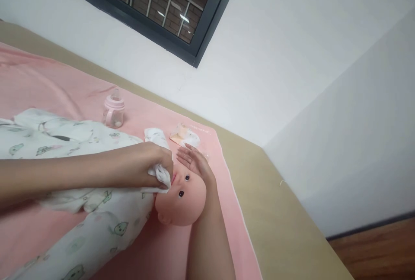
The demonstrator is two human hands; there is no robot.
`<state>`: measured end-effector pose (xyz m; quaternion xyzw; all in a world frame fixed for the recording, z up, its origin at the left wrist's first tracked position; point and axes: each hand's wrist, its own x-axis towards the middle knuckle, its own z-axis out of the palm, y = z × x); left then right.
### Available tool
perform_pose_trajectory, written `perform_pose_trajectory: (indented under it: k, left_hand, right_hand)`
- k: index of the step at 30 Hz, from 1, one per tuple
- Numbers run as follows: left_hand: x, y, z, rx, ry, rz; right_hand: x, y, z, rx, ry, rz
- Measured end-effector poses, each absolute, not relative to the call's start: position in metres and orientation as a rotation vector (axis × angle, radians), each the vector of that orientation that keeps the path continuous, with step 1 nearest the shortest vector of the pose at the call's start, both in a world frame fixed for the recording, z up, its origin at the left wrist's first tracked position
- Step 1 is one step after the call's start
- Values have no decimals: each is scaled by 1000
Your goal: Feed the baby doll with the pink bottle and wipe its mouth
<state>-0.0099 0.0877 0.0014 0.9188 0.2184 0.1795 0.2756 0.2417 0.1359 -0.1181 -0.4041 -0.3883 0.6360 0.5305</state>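
A baby doll lies on its back in a white printed outfit, its bald head toward the right. Between the pinched fingers of my left hand is a crumpled white wipe, pressed at the doll's mouth and chin. My right hand rests at the far side of the head, fingers stretched out and palm turned toward it, holding nothing. That forearm passes close along the crown. The doll's chin and neck are partly covered by my left hand.
A pink baby bottle with a handle stands beyond the doll. Near my right hand lies a small folded white and orange cloth item. A pink blanket covers the tan tabletop. Behind are a white wall and a barred window.
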Motion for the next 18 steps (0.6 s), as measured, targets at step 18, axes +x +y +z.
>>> perform_pose_trajectory:
  k: [18]
  left_hand:
    - [-8, 96, -1, 2548, 643, 520]
  right_hand:
    - [243, 138, -123, -921, -941, 1524]
